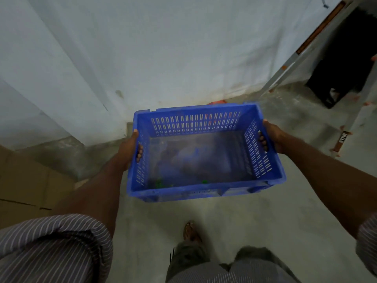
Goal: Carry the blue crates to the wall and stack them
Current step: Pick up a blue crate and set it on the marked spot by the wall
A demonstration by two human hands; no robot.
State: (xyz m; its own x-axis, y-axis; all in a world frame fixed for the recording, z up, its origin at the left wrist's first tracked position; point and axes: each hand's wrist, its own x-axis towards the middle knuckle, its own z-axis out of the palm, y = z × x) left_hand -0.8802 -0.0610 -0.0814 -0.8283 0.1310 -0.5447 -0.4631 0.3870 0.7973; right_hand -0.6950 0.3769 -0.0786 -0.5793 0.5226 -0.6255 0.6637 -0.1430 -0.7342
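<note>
Blue plastic crate (204, 152): rectangular, open top, slotted vent rows on the far and side walls, solid rim, scuffed and dusty floor with a few small green bits near the front edge. Held in the air, level, above the concrete floor (255, 231), close to the white wall (163, 48). Left hand (130, 150) grips the left short wall, fingers curled in through the handle slot. Right hand (272, 137) grips the right short wall the same way. Striped sleeves (51, 248) rolled above the elbows. Flattened cardboard (24, 184) lies at left. Black crate (344, 64) stands at upper right, well apart.
</note>
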